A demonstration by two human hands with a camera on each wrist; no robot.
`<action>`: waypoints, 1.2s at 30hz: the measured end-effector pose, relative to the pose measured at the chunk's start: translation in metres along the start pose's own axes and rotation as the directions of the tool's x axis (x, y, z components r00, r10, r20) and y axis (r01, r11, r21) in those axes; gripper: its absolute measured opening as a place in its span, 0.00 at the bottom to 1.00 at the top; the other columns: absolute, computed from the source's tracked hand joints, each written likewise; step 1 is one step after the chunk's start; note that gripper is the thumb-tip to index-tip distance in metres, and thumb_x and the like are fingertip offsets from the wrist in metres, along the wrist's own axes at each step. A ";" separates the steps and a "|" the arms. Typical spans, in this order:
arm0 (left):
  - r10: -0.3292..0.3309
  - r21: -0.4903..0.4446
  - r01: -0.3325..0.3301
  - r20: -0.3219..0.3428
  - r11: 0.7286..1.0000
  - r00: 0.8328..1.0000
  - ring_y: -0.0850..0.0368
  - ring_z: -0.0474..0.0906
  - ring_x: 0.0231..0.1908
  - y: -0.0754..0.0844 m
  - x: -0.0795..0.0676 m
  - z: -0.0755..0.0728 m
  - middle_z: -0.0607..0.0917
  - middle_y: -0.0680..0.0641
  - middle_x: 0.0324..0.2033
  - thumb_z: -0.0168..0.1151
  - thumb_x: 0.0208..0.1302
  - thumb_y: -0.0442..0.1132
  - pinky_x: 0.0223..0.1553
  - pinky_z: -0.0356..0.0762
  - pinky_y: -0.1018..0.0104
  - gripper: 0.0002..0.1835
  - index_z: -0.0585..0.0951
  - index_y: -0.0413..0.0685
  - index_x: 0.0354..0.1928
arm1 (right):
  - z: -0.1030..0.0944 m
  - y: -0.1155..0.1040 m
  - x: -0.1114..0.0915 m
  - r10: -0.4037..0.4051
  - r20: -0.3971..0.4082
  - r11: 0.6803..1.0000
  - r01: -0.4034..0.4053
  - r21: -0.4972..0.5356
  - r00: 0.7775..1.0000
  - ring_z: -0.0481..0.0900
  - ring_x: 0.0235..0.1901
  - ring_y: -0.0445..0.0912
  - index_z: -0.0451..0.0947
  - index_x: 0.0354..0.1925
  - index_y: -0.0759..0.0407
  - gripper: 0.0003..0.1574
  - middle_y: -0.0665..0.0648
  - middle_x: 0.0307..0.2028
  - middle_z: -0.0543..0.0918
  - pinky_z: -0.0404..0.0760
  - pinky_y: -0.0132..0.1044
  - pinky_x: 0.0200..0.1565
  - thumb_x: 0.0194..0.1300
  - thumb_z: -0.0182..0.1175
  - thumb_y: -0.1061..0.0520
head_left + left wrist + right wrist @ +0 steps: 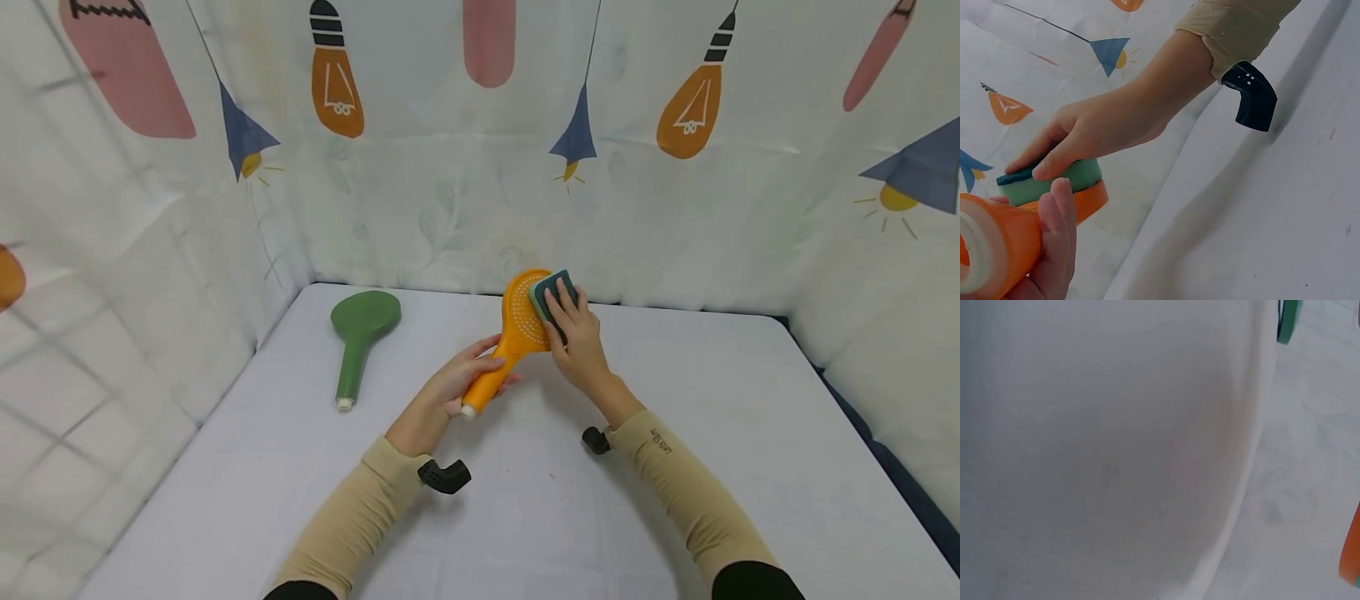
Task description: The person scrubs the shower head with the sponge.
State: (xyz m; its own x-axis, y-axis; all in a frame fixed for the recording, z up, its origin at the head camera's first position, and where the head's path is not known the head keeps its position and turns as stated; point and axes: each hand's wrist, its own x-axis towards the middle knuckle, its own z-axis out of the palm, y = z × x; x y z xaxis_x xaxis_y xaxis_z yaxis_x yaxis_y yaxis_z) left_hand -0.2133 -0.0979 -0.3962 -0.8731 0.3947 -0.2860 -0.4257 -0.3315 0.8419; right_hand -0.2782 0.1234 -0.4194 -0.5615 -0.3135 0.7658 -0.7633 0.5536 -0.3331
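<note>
Head view — orange shower head [522, 320] inside curled left grip [456, 379], sponge [538, 295] inside pinching right grip [581, 340].

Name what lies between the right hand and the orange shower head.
The left wrist view shows a green sponge, which the right hand holds against the shower head.

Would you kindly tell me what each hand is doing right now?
Left hand: holding the orange shower head by its handle.
Right hand: holding the green sponge against the shower head.
</note>
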 end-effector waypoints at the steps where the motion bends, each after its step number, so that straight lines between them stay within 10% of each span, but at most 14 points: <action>1: 0.005 0.010 -0.005 0.000 1.000 1.000 0.56 0.86 0.39 0.000 0.000 0.000 0.63 0.34 0.71 0.48 0.80 0.32 0.36 0.83 0.73 0.32 0.56 0.52 0.81 | 0.001 -0.001 -0.001 -0.023 0.009 1.000 0.023 -0.002 1.000 0.56 0.72 0.73 0.70 0.69 0.70 0.31 0.70 0.72 0.65 0.63 0.74 0.58 0.70 0.60 0.67; 14: 0.034 0.053 -0.035 0.022 0.998 0.999 0.58 0.82 0.34 0.002 0.002 0.002 0.65 0.35 0.67 0.49 0.77 0.29 0.35 0.82 0.73 0.35 0.54 0.54 0.81 | 0.000 -0.014 0.009 -0.351 0.089 0.931 0.358 -0.074 0.932 0.65 0.66 0.75 0.77 0.65 0.62 0.30 0.67 0.68 0.73 0.71 0.69 0.53 0.64 0.65 0.66; 26: 0.029 0.085 -0.030 0.010 0.996 1.000 0.57 0.81 0.34 0.006 -0.001 0.003 0.68 0.36 0.64 0.50 0.77 0.29 0.35 0.83 0.72 0.33 0.60 0.55 0.80 | -0.001 0.006 0.019 -0.219 -0.043 0.970 0.212 -0.122 0.975 0.64 0.67 0.75 0.76 0.66 0.65 0.29 0.68 0.69 0.72 0.70 0.68 0.52 0.68 0.62 0.66; 36: 0.017 0.102 -0.018 0.011 0.995 1.000 0.56 0.81 0.34 0.002 -0.004 -0.002 0.69 0.36 0.64 0.50 0.76 0.28 0.35 0.83 0.72 0.34 0.59 0.53 0.80 | -0.006 0.016 0.019 0.067 -0.133 0.992 -0.080 -0.097 0.989 0.57 0.71 0.73 0.73 0.68 0.67 0.28 0.69 0.70 0.68 0.63 0.74 0.56 0.72 0.58 0.66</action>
State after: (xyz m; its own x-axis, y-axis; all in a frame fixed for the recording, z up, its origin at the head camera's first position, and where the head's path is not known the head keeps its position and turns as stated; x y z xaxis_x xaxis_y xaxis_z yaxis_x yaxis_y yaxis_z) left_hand -0.2109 -0.1020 -0.3938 -0.8776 0.3986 -0.2663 -0.3831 -0.2492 0.8895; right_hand -0.2992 0.1308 -0.4071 -0.5642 -0.1704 0.8079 -0.6810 0.6493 -0.3386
